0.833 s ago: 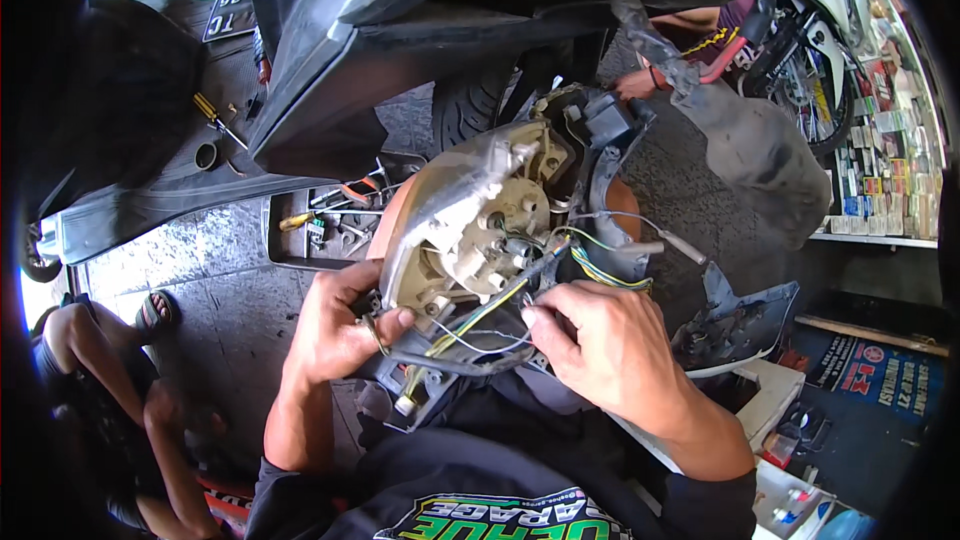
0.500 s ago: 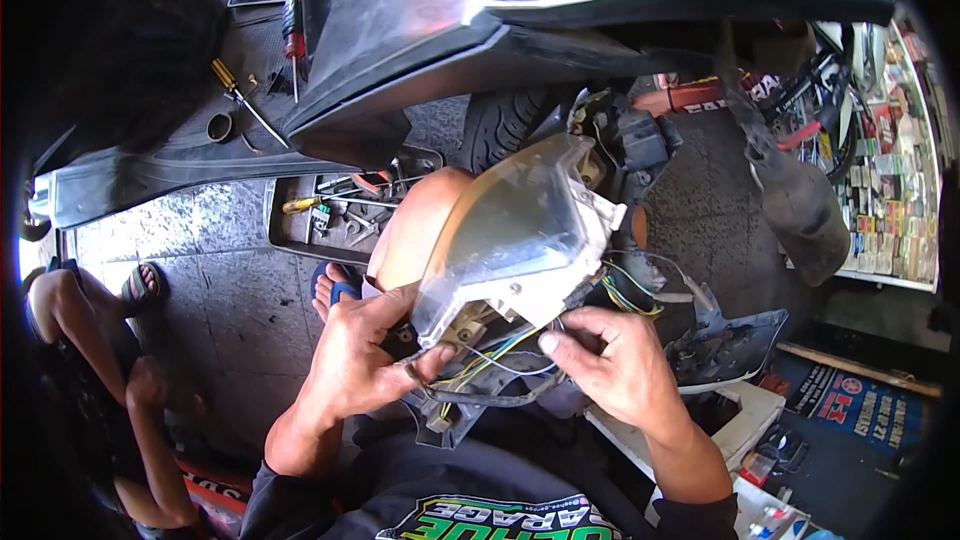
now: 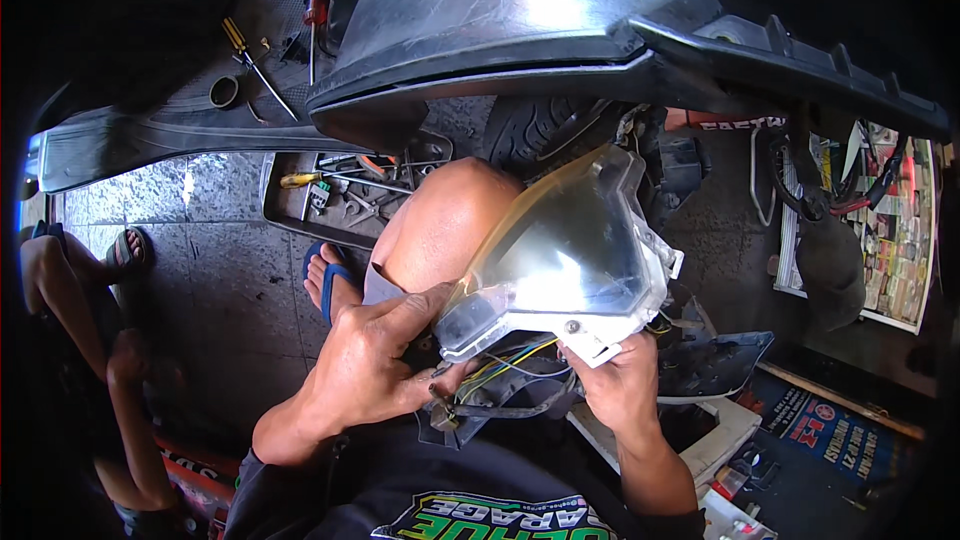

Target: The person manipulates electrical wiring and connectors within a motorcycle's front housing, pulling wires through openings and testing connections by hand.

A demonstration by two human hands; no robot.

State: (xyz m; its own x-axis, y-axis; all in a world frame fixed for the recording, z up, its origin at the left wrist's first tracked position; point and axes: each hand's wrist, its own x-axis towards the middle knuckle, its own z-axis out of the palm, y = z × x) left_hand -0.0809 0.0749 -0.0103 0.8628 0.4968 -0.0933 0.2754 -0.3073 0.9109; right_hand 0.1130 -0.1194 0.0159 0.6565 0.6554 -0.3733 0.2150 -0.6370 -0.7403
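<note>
While hands (image 3: 365, 352) (image 3: 620, 385) touch headlight (image 3: 560, 255), lens up, long axis toward upper right

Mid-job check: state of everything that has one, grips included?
Headlight unit: held up, front facing the camera, yellowish along one edge.
Wires: exposed below the headlight unit.
Left grip: closed on the unit's left corner.
Right grip: at the unit's lower edge, partly hidden.
Tool tray: open, holding tools.
Black-and-yellow screwdriver: lying outside the tray.

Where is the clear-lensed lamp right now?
In the head view, the lamp is just right of centre, the left hand gripping its left end, the right hand at its lower edge.
</note>
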